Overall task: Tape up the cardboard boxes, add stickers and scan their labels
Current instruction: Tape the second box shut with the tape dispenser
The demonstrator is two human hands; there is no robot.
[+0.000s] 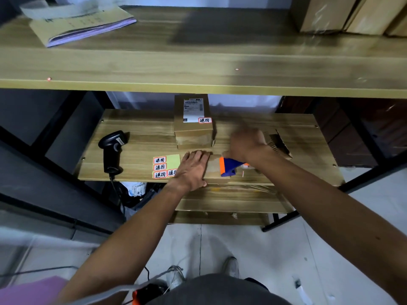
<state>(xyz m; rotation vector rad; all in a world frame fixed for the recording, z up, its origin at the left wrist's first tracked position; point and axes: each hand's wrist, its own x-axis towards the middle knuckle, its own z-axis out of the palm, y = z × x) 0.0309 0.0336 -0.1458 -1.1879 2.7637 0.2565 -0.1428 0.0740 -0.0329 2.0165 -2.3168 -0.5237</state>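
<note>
Left hand (193,168) presses the cardboard box (231,194); right hand (246,144) grips tape dispenser (229,167).

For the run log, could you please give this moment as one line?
phase: taping box | left hand: flat on box | right hand: grips dispenser, blurred | scanner: lying left | stickers: beside left hand

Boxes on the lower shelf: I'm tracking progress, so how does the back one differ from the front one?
The back box carries a white label and a red-edged sticker; the front box shows neither. The back box stands untouched; the left hand presses flat on the front box. Both are brown cardboard.
</note>
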